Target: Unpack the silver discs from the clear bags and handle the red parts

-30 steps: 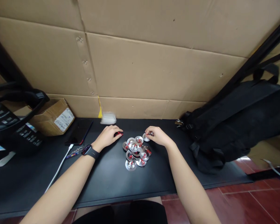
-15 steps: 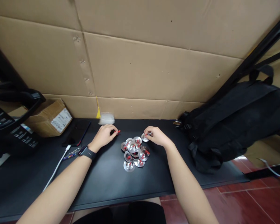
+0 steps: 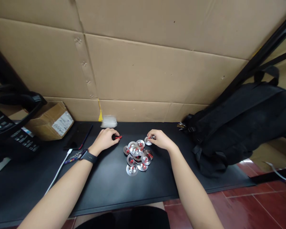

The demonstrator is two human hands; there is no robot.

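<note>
A pile of small silver finger cymbals (image 3: 135, 149) with red loops lies on the black tabletop (image 3: 109, 187) between my hands. Off to the pile's left, my left hand (image 3: 106, 139) rests with thumb and index finger slightly apart. A small red loop (image 3: 119, 137) shows between those fingertips; anything attached to it is hidden or too small to tell. At the pile's upper right, my right hand (image 3: 158, 139) pinches at the edge of one finger cymbal (image 3: 147, 141), its fingers partly covering the disc. A dark watch (image 3: 89, 156) is on my left wrist.
Left of my arm are a phone (image 3: 79, 135), a white cable (image 3: 58, 171), a cardboard box (image 3: 51, 122) and a black bag (image 3: 11, 127). A clear plastic packet (image 3: 109, 121) sits by the cardboard wall (image 3: 145, 70). At right stands a black backpack (image 3: 240, 117).
My left thumb and index finger have parted slightly, and the red loop between them has dropped a little. My right hand and the pile look the same.
</note>
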